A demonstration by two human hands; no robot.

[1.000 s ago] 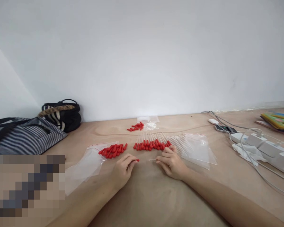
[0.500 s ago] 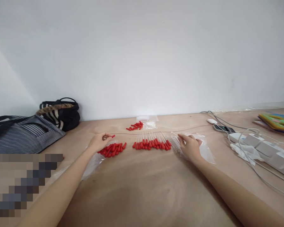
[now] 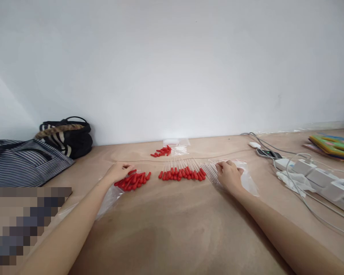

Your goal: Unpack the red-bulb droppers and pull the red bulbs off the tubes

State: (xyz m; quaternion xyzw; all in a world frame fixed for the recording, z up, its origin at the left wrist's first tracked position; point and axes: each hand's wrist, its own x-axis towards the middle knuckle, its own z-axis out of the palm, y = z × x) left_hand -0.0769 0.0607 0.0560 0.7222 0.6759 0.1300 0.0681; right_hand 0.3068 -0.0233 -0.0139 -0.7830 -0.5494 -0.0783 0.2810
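Note:
My left hand (image 3: 119, 172) is closed in a pinch over the left pile of red rubber bulbs (image 3: 134, 181), with one red rubber bulb at its fingertips. My right hand (image 3: 228, 173) rests with curled fingers over a fan of thin clear glass tubes (image 3: 212, 171); what its fingertips pinch, if anything, is too small to make out. Between the hands lies a row of droppers (image 3: 183, 174), each a glass tube with a red bulb on its near end, tubes pointing away. Plastic bags lie under the left pile and under my right hand.
Toward the wall lie a smaller group of red bulbs (image 3: 161, 151) and a clear bag with tubes (image 3: 180, 146). Striped and black bags (image 3: 31, 156) stand at left. A power strip with white plugs (image 3: 321, 176), cables, a tissue (image 3: 295, 181) and colourful boards (image 3: 334, 146) lie at right.
My left hand has lowered slightly toward the pile, bringing the red bulb down with it. My right hand stays over the tubes. The camera view has shifted a little.

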